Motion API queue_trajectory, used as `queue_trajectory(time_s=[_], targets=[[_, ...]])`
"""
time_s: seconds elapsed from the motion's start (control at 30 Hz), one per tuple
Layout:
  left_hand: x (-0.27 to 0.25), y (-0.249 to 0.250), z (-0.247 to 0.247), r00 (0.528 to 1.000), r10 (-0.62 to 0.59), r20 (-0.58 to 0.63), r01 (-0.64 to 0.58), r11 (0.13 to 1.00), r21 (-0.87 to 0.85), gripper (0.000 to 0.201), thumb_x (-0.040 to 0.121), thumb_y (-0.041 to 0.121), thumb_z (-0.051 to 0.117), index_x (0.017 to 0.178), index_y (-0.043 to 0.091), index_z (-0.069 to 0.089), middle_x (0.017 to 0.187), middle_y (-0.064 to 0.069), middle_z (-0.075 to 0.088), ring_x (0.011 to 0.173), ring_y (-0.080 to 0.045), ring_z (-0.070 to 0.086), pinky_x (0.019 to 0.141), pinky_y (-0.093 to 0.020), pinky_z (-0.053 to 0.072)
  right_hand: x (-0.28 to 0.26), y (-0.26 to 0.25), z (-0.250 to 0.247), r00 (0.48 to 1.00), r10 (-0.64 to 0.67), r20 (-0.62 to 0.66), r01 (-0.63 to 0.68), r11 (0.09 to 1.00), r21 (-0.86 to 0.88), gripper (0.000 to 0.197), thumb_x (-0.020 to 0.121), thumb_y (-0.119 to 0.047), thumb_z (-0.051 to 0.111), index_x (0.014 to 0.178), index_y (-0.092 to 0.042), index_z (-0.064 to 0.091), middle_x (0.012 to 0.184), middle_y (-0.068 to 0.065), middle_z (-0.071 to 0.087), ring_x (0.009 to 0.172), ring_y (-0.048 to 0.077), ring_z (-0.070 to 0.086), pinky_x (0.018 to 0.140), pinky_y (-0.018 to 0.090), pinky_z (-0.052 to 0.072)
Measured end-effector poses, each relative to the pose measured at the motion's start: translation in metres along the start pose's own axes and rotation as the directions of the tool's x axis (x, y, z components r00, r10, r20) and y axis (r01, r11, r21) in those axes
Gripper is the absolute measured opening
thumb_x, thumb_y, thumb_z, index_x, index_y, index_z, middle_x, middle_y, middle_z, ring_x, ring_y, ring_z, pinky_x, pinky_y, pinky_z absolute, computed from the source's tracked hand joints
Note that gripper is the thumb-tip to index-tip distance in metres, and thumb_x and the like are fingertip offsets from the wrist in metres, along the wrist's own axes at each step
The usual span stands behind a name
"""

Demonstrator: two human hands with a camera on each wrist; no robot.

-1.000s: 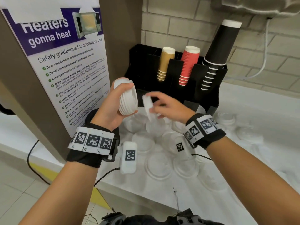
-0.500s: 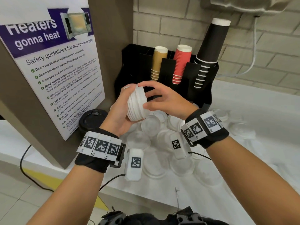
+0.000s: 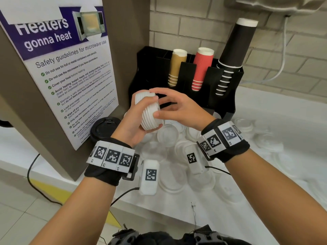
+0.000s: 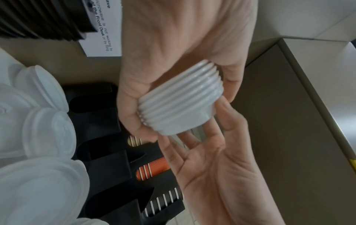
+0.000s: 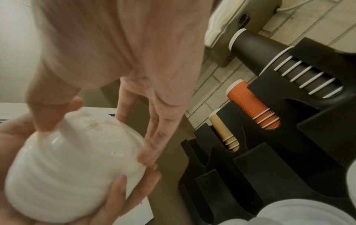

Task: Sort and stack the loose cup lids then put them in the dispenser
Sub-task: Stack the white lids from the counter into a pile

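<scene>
Nearest, low on the white surface (image 3: 265, 200): loose white and translucent round plastic lids (image 3: 174, 175), scattered and overlapping, unsorted.

Above them, held clear of the surface: nested stack of small white ribbed plastic lids (image 3: 149, 112), lying on its side. Left hand (image 3: 131, 124) wrapped round it, thumb on top, fingers curled underneath: a full grip on the ribbed wall. Right hand (image 3: 177, 108) at the open end of the stack, thumb and fingertips touching the rim of the outermost lid, remaining fingers spread and nearly straight. Pressing, not clutching. Wrist views blurred at that end; seating of the outermost lid not certain.

Judged step: pushing the newest lid home and squaring the stack.

For doing it well:
- Press evenly round the rim, not at one point; a tilted lid likely jams or springs off.
- Keep left grip firm but not crushing; thin plastic likely to flex.
- Check ribs line up evenly before taking another.
- Match size only; larger lids below probably belong in a separate stack.

To the left, on the surface: black domed plastic lid (image 3: 104, 128), apart from the white ones.

Farthest: black plastic cup-and-lid dispenser (image 3: 226, 96) against the brick wall, holding tan, red and black paper cup stacks. Empty slots at its left look the likely destination. Stack not yet in it.
</scene>
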State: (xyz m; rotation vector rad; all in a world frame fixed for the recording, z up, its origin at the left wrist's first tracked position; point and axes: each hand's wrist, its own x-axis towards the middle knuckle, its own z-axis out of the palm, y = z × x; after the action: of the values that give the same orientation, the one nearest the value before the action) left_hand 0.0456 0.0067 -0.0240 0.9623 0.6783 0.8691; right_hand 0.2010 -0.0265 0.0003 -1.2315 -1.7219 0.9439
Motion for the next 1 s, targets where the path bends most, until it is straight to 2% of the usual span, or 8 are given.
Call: queue_trajectory(time_s=[0.17, 0.23, 0.33, 0.4, 0.5, 0.63, 0.8, 1.0], targets=[[0.002, 0.012, -0.009, 0.993, 0.052, -0.108, -0.053, 0.999, -0.007, 0.067, 0.074, 0.031, 0.065, 0.137, 0.019, 0.045, 0.124, -0.014, 0.06, 0.111, -0.031, 0.062, 0.074, -0.039, 0.052, 0.008, 0.009, 0.002, 0.996, 0.088, -0.007, -0.088, 0.993, 0.083, 0.051, 0.091, -0.027, 0.062, 0.137, -0.031, 0.041, 0.116, -0.001, 0.064, 0.104, 0.014, 0.066, 0.092, 0.031, 0.054], [0.003, 0.019, -0.016, 0.982, 0.092, -0.163, -0.098, 0.995, -0.024, 0.055, 0.076, 0.03, 0.066, 0.127, 0.019, 0.049, 0.105, -0.005, 0.059, 0.094, -0.022, 0.061, 0.064, -0.032, 0.054, 0.012, 0.015, 0.004, 0.989, 0.147, -0.019, -0.148, 0.976, -0.157, 0.04, 0.094, -0.033, 0.056, 0.132, -0.02, 0.049, 0.113, -0.001, 0.063, 0.104, 0.014, 0.063, 0.093, 0.031, 0.052], [0.005, 0.025, -0.022, 0.97, 0.132, -0.204, -0.144, 0.989, -0.046, 0.036, 0.088, 0.025, 0.06, 0.122, 0.023, 0.049, 0.098, 0.001, 0.056, 0.086, -0.016, 0.059, 0.058, -0.029, 0.055, 0.014, 0.035, 0.021, 0.9, 0.405, 0.162, -0.114, 0.578, -0.808, 0.051, 0.088, -0.048, 0.06, 0.129, -0.018, 0.052, 0.121, 0.005, 0.057, 0.11, 0.023, 0.056, 0.093, 0.034, 0.048], [0.004, 0.026, -0.021, 0.972, 0.137, -0.192, -0.148, 0.988, -0.043, 0.039, 0.086, 0.026, 0.063, 0.122, 0.024, 0.049, 0.1, 0.0, 0.055, 0.087, -0.016, 0.058, 0.059, -0.029, 0.055, 0.012, 0.046, 0.04, 0.812, 0.541, 0.22, -0.018, 0.4, -0.916, 0.069, 0.08, -0.054, 0.066, 0.135, -0.02, 0.045, 0.126, 0.007, 0.052, 0.113, 0.027, 0.053, 0.092, 0.038, 0.046], [0.003, 0.025, -0.017, 0.977, 0.118, -0.178, -0.125, 0.992, -0.028, 0.056, 0.074, 0.031, 0.067, 0.126, 0.023, 0.049, 0.104, -0.001, 0.055, 0.092, -0.018, 0.058, 0.061, -0.031, 0.055, 0.011, 0.06, 0.064, 0.794, 0.529, 0.3, 0.009, 0.483, -0.875, 0.082, 0.072, -0.047, 0.077, 0.141, -0.026, 0.037, 0.127, 0.007, 0.046, 0.113, 0.027, 0.05, 0.093, 0.041, 0.047], [0.002, 0.022, -0.023, 0.97, 0.124, -0.207, -0.136, 0.99, -0.042, 0.043, 0.087, 0.026, 0.063, 0.128, 0.024, 0.049, 0.108, -0.002, 0.055, 0.096, -0.019, 0.057, 0.062, -0.031, 0.057, 0.01, 0.073, 0.074, 0.803, 0.505, 0.317, 0.019, 0.51, -0.86, 0.079, 0.074, -0.035, 0.079, 0.14, -0.032, 0.037, 0.124, 0.008, 0.041, 0.112, 0.029, 0.048, 0.092, 0.041, 0.048], [0.0, 0.027, -0.03, 0.971, 0.142, -0.19, -0.155, 0.986, -0.054, 0.052, 0.069, 0.032, 0.068, 0.118, 0.027, 0.052, 0.095, 0.003, 0.061, 0.082, -0.012, 0.063, 0.061, -0.032, 0.056, 0.015, 0.069, 0.045, 0.872, 0.414, 0.262, -0.088, 0.659, -0.747, 0.066, 0.077, -0.045, 0.072, 0.134, -0.04, 0.039, 0.112, 0.003, 0.045, 0.104, 0.027, 0.051, 0.09, 0.04, 0.048], [0.001, 0.019, -0.028, 0.976, 0.132, -0.175, -0.138, 0.99, -0.022, 0.045, 0.083, 0.029, 0.065, 0.126, 0.025, 0.051, 0.1, 0.001, 0.059, 0.088, -0.016, 0.06, 0.064, -0.033, 0.054, 0.012, 0.048, -0.004, 0.948, 0.31, 0.077, -0.289, 0.935, -0.205, 0.04, 0.089, -0.036, 0.058, 0.126, -0.045, 0.046, 0.105, 0.0, 0.06, 0.097, 0.015, 0.062, 0.08, 0.027, 0.055]])
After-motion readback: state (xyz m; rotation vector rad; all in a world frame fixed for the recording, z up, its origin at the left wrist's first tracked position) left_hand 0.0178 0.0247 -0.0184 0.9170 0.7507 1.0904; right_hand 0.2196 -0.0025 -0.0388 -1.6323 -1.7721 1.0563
